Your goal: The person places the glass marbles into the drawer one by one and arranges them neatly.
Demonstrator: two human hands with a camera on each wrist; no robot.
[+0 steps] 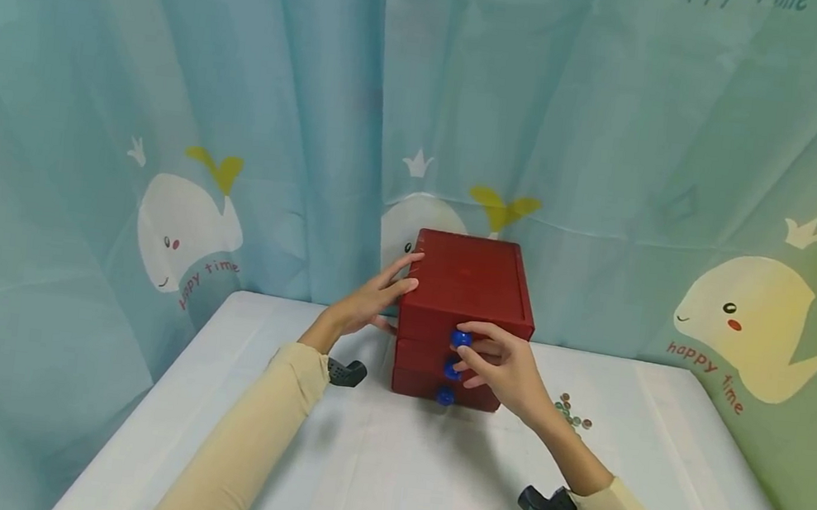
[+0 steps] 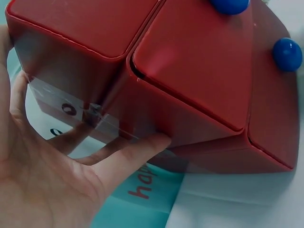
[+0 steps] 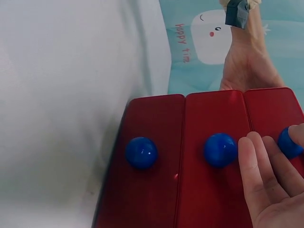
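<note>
A small red cabinet [image 1: 470, 274] with three stacked drawers stands on the table, its drawer fronts facing me. Each front carries a round blue knob: a top knob [image 1: 461, 339], a middle knob [image 3: 221, 149] and a bottom knob [image 1: 445, 396]. My left hand [image 1: 364, 304] rests against the cabinet's left side, fingers spread and the thumb lower near the front. With thumb and index finger my right hand [image 1: 508, 372] pinches the top knob; its other fingers extend beside the middle knob. All drawers look pushed in, fronts level.
Right of the cabinet, behind my right forearm, lies a cluster of small round green and brown pieces [image 1: 567, 402]. The white table [image 1: 371, 467] ends at a blue-green curtain [image 1: 319, 113] printed with whales, close behind the cabinet.
</note>
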